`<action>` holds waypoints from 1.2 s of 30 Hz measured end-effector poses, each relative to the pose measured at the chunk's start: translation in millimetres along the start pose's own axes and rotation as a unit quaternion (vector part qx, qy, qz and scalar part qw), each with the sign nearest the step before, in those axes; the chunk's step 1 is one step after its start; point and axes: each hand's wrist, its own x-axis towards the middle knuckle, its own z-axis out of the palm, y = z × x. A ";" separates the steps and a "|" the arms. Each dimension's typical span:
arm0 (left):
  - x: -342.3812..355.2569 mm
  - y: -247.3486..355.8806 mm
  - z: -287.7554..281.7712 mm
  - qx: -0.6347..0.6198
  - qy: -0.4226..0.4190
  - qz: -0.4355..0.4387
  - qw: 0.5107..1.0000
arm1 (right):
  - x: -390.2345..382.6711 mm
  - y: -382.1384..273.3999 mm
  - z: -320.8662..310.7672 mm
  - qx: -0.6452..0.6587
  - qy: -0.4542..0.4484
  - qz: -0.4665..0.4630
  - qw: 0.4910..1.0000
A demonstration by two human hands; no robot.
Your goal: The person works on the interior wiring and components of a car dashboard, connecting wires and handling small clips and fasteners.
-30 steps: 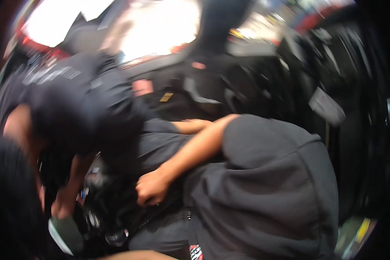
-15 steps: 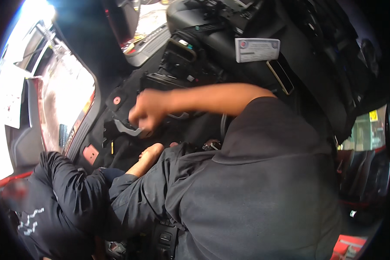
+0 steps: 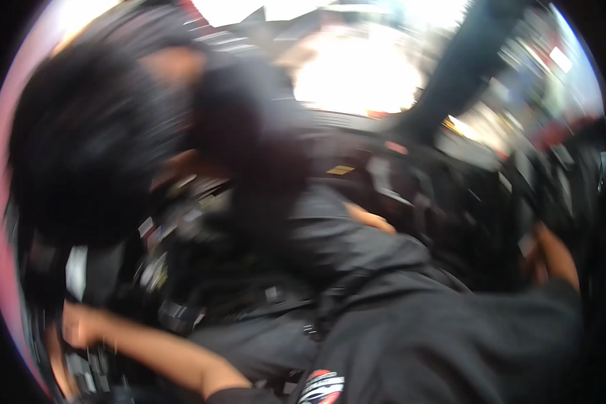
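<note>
Motion blurs the whole view. My left hand [image 3: 84,326] is at the lower left, its fingers curled into a fist shape; what they hold, if anything, is hidden. Just above it is a pale, flat strip [image 3: 76,273], and I cannot tell whether the two touch. Far to the right, my right hand [image 3: 536,261] hangs low among dark parts of the car interior, its fingers smeared. Between my hands lie my legs in dark trousers [image 3: 363,249]. A grey curved bracket [image 3: 386,180] shows on the dark floor beyond them.
Close on my left, another person's dark-haired head [image 3: 81,141] and dark sleeve [image 3: 242,101] lean in. A small yellow piece [image 3: 341,170] and a pink pad [image 3: 397,147] lie past my legs. A dark door pillar [image 3: 461,64] rises beside the bright door opening [image 3: 357,74].
My view has swung left, smearing the picture. My right hand, formerly over the grey bracket, is now at the far right. My left hand has come into view, and the other person appears much closer.
</note>
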 end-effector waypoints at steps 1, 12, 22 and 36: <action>32.6 -31.0 -70.5 0.052 0.046 -0.013 0.997 | 33.9 -56.7 58.3 0.049 -0.071 -0.124 0.989; 37.4 17.8 -68.5 0.053 0.129 -0.366 0.920 | -23.1 -132.3 95.2 0.081 -0.184 -0.232 0.952; 83.4 9.3 -57.8 0.155 0.142 -0.340 0.917 | -61.0 -96.3 62.6 0.079 -0.191 -0.159 0.965; 93.5 -13.3 -76.6 0.227 0.194 -0.349 0.888 | -171.8 -64.4 -147.3 -0.053 -0.356 0.185 0.915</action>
